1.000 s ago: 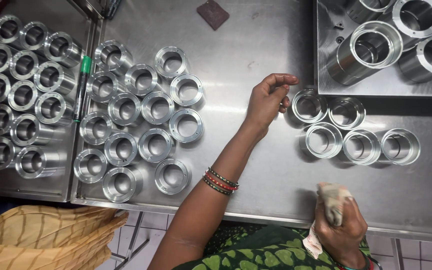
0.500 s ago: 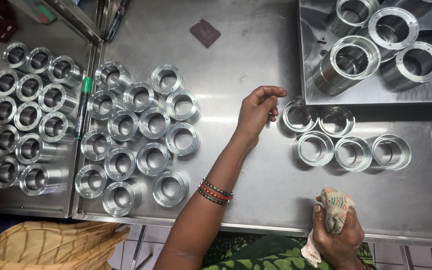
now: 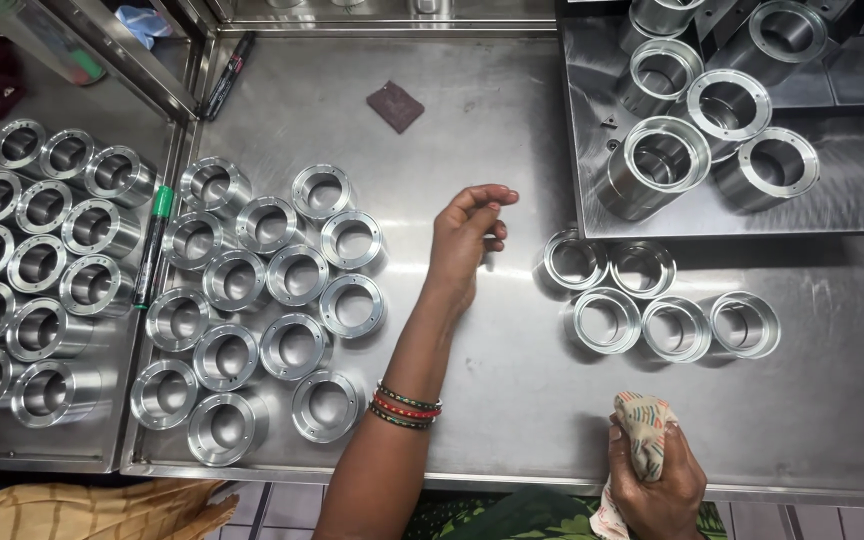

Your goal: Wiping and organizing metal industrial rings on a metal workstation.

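Right-hand point(image 3: 657, 478) grip around cloth point(image 3: 642, 432)

A brushed stainless-steel worktable point(image 3: 512, 130) fills nearly the whole view, its surface scuffed and throwing back bright overhead light in pale patches. A raised steel tray point(image 3: 852, 190) sits at the upper right. Below the table's front edge shows a strip of tiled floor point(image 3: 272, 505).

I see my left hand point(image 3: 467, 235) curled empty over the steel table point(image 3: 512, 400), between ring groups; my right hand point(image 3: 657, 480) grips a patterned cloth point(image 3: 644, 432).
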